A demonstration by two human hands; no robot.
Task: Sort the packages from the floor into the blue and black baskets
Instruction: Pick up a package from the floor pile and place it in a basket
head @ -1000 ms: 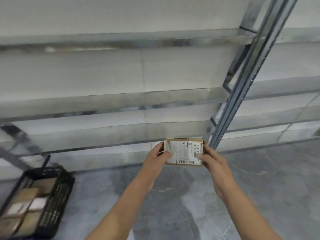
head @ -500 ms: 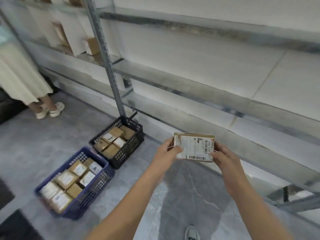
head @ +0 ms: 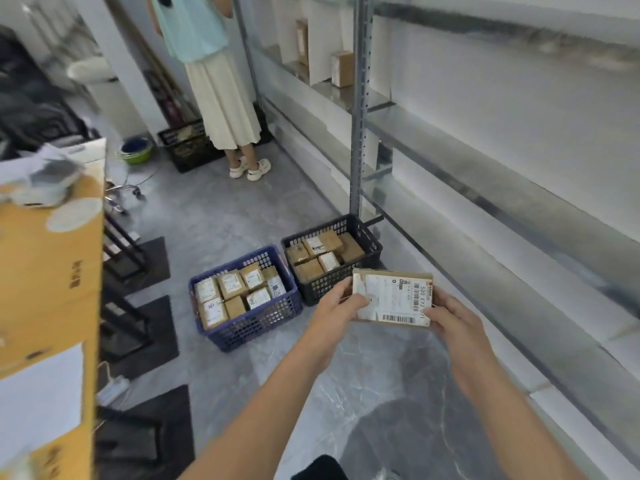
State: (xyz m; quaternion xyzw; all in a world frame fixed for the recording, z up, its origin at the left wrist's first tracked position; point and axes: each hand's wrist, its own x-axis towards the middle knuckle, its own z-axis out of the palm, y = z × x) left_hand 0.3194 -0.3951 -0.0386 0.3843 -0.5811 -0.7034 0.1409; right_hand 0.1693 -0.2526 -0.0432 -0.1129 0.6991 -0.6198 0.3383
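I hold a small brown cardboard package [head: 393,296] with a white shipping label in front of me, label up. My left hand [head: 337,304] grips its left edge and my right hand [head: 450,318] grips its right edge. On the grey floor beyond it stand the blue basket [head: 256,322] and, to its right, the black basket [head: 370,244]. Both hold several labelled brown packages. The held package hangs above the floor, just right of the black basket's near corner.
Metal shelving [head: 360,109] runs along the right wall, with a few boxes [head: 341,68] on a far shelf. A person in a pale skirt [head: 221,98] stands at the back beside another black crate [head: 188,147]. A large cardboard box [head: 48,271] fills the left.
The view has swung left from the shelving to the floor, bringing both baskets and the standing person into sight. Both hands keep the same hold on the package.
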